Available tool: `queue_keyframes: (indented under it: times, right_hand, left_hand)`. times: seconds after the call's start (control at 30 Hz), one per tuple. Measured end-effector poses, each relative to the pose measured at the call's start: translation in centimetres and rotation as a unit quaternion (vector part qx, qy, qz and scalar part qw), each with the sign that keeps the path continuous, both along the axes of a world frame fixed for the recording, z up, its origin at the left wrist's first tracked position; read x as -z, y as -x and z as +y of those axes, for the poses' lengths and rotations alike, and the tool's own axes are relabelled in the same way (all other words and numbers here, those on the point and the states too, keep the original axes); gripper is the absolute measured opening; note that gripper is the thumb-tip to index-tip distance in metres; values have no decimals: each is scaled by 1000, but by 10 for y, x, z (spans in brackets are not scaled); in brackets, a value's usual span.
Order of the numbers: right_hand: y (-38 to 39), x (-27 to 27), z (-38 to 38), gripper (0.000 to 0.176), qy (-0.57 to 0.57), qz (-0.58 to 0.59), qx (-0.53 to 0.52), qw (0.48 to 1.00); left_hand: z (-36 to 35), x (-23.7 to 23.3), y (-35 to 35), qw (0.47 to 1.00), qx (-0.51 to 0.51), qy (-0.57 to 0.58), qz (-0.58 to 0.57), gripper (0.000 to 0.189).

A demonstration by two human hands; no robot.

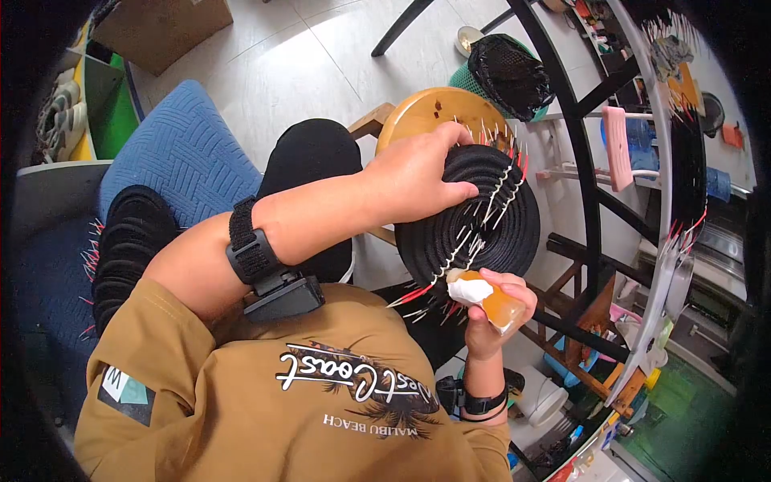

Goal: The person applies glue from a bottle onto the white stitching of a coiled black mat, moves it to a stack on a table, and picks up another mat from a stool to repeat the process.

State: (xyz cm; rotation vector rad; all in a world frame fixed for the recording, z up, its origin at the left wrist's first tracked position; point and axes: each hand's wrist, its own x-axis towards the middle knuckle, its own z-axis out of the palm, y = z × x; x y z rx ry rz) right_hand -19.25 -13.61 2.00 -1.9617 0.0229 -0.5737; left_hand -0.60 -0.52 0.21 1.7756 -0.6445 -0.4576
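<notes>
A large black coil [502,233], wound in flat rings, sits at the center, with white and red wire tips sticking out and cream twisted strands across its face. My left hand [426,173] grips its upper left part, thumb on the face and fingers toward the far rim, some of them hidden. Beside the coil's lower edge, my right hand [499,309] holds an amber block [499,304] with a white piece [470,291] on its end. Loose wire ends [414,297] lie left of the block.
Behind the coil is a round wooden stool [409,112]. A green basket with a black bag [510,76] stands beyond it. Black metal frame bars [590,161] rise at the right. At the left are a blue cushion [181,153] and another black coil [132,249].
</notes>
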Motion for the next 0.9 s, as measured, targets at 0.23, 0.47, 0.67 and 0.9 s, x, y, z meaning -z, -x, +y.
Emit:
queue_keyframes:
  times: [0.23,0.47,0.67,0.9]
  right_hand:
    - [-1,-2,1,56,-38,-4,13,999]
    - [-6,-1,4,56,-19,-5,-1,1000]
    - [-3,-1,0,57,8,-12,-10,1000]
    - [0,1,-1,55,17,-6,-11,1000]
  left_hand:
    - [0,-2,0,1000,-3,-7,-8,48]
    - [0,-1,1,1000,-5,0,-14,49]
    - [-1,0,1,1000,-1,0,-1,49]
    - [0,1,1,1000,-2,7,-8,48]
